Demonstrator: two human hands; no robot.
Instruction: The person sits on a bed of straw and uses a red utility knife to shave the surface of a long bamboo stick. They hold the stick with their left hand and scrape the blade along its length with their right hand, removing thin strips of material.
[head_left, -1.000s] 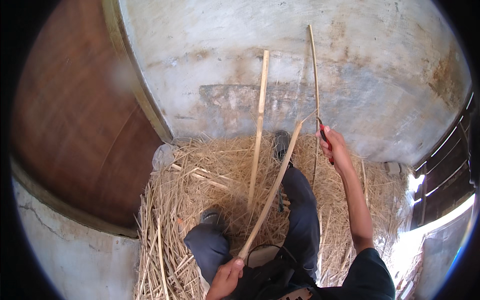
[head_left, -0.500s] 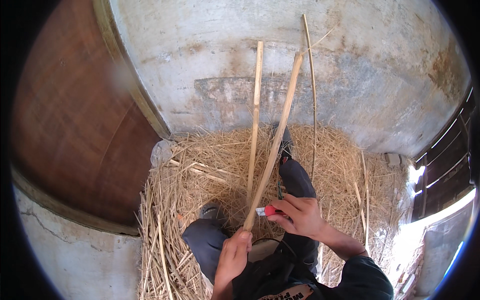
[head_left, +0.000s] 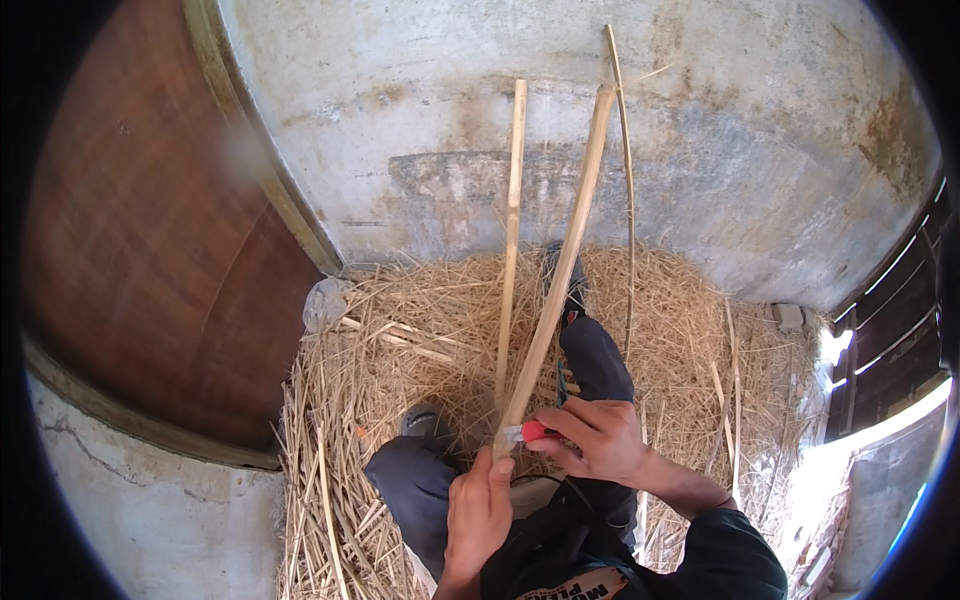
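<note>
My left hand (head_left: 479,508) is closed around the near end of a long, pale bamboo strip (head_left: 562,265), which slants up and away from me toward the wall. In my right hand (head_left: 600,440) is a red-handled utility knife (head_left: 536,431). Its short blade lies against the strip's edge just above my left thumb; how deep it bites cannot be made out. A second bamboo strip (head_left: 513,190) leans on the wall to the left. To the right of the held strip stands a thinner, darker one (head_left: 626,170).
Shavings and slivers (head_left: 670,300) cover the floor around my legs, with longer split pieces (head_left: 330,500) piled at the left. A stained wall (head_left: 440,120) stands ahead, a brown door panel (head_left: 160,240) on the left. Dark slats (head_left: 895,310) let in light at the right.
The knife has come nearer to my left hand along the strip, and its blade shows less. The held strip's far end has risen slightly, and the thin sliver near its tip looks shorter.
</note>
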